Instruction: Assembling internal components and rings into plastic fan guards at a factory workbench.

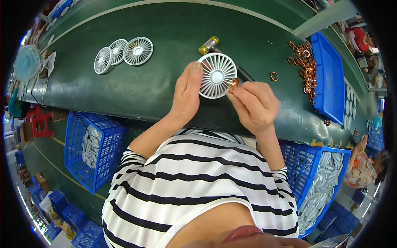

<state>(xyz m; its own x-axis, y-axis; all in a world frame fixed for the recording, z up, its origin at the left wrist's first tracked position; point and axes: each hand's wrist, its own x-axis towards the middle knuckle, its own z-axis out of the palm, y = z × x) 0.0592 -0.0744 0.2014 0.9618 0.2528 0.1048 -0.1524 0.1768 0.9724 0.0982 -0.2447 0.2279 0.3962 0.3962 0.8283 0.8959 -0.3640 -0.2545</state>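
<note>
A round white fan grille with radial slats is held up over the green bench by my left hand, which grips its left rim. At the grille's lower right edge, my right hand pinches a small copper-coloured ring against or very close to the rim. Behind the grille lies a mallet-like tool with a clear and yellow head and a dark handle, partly hidden by the grille. One loose copper ring rests on the bench right of my right hand.
Three white grilles lie at the bench's left. A pile of copper rings spills beside a tipped blue tray on the right. Blue crates of white parts stand below the bench, left and right. Another person is at far right.
</note>
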